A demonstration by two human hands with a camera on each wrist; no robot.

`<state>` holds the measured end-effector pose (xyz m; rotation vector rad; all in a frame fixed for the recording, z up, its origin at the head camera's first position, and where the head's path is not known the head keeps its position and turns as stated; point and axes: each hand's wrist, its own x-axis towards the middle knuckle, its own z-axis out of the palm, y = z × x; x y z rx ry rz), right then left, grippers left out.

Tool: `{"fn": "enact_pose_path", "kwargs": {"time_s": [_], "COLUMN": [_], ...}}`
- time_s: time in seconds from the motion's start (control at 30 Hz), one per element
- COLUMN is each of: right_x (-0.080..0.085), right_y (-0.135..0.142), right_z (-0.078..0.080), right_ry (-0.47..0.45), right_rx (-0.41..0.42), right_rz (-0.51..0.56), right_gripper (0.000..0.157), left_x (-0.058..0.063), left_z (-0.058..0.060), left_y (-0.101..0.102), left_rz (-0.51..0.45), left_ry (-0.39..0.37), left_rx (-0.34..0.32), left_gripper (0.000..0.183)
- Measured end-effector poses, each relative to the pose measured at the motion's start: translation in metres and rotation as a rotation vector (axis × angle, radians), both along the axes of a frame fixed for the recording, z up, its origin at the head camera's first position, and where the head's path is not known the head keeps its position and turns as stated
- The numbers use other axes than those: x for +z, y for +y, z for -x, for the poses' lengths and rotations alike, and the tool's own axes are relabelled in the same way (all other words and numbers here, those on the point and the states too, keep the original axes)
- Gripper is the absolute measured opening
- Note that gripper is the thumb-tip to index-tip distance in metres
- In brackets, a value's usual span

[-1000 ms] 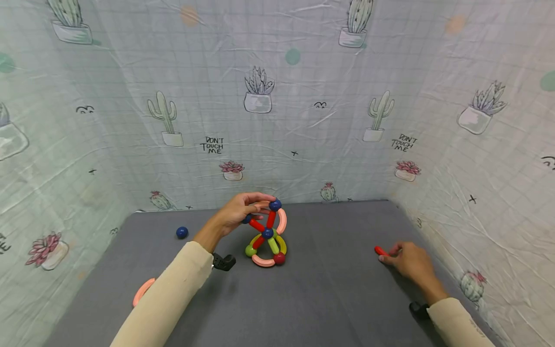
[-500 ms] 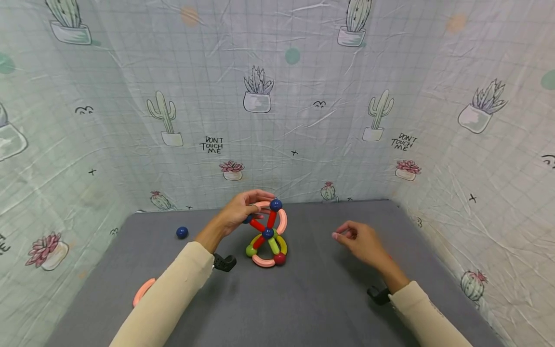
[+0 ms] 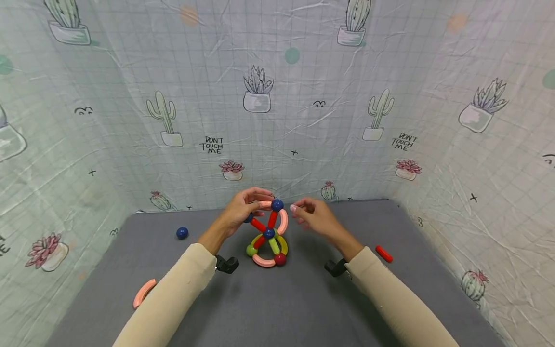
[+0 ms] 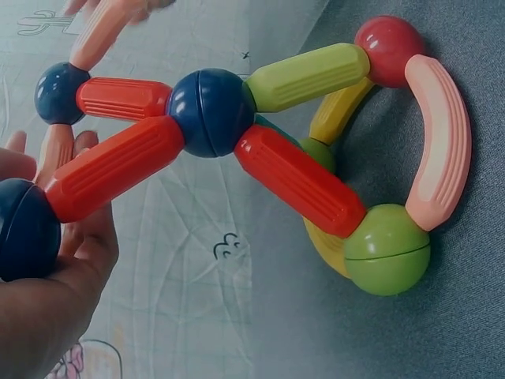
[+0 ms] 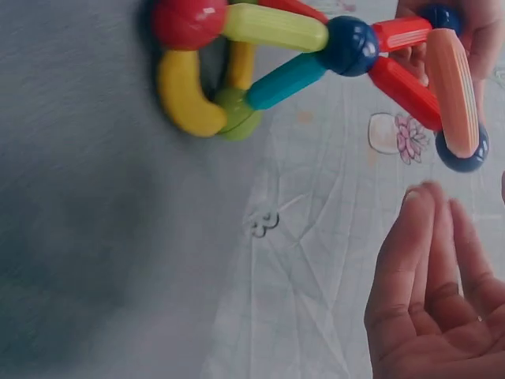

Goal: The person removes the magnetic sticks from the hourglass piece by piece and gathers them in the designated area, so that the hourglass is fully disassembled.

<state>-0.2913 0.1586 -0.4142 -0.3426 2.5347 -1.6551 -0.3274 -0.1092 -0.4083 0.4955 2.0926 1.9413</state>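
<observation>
A magnetic stick-and-ball model [image 3: 269, 233] stands at mid-table. Its base is a ring of curved yellow and pink sticks with green and red balls. From a central blue ball [image 4: 211, 113], straight red sticks rise to two upper blue balls, which curved pink sticks [image 5: 454, 91] join. My left hand [image 3: 240, 210] grips this upper part from the left, thumb by the lower blue ball [image 4: 28, 229] and fingers behind the pink stick. My right hand [image 3: 318, 217] hovers just right of the top blue ball [image 3: 277, 205], fingers loosely bent and holding nothing.
On the right of the grey table lies a straight red stick [image 3: 384, 254]. A loose blue ball [image 3: 182, 233] sits at the back left, and a curved pink stick [image 3: 144, 292] lies beside my left sleeve. Patterned cloth [image 3: 295, 125] walls in the back and sides.
My right hand has left the red stick on the right, where its fingers were, and come left to the model. The left hand keeps its grip almost unmoved.
</observation>
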Motion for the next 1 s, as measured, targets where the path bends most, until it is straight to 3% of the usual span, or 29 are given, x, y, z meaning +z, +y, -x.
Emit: {"fn": "enact_pose_path", "kwargs": {"time_s": [0.13,0.27,0.47,0.77,1.0], "right_x": [0.006,0.012,0.019,0.021,0.019], "right_y": [-0.013,-0.024,-0.037,-0.04,-0.039], "right_z": [0.011,0.018,0.025,0.036,0.041], "right_ry": [-0.079,-0.147,-0.173,-0.303,-0.381], "right_rx": [0.03,0.086,0.093,0.164,0.213], "right_rz": [0.007,0.038,0.042,0.117,0.179], "right_gripper": [0.041,0.04,0.037,0.041,0.045], "left_x": [-0.001,-0.002,-0.002,-0.001,-0.002], "left_z": [0.0,0.001,0.004,0.009,0.014], "left_y": [0.002,0.004,0.007,0.013,0.015], "left_rz": [0.003,0.004,0.009,0.002,0.003], "left_ry": [0.001,0.013,0.021,0.077,0.099], "left_rx": [0.044,0.089,0.138,0.23,0.259], "left_gripper": [0.035,0.035,0.032,0.029,0.03]}}
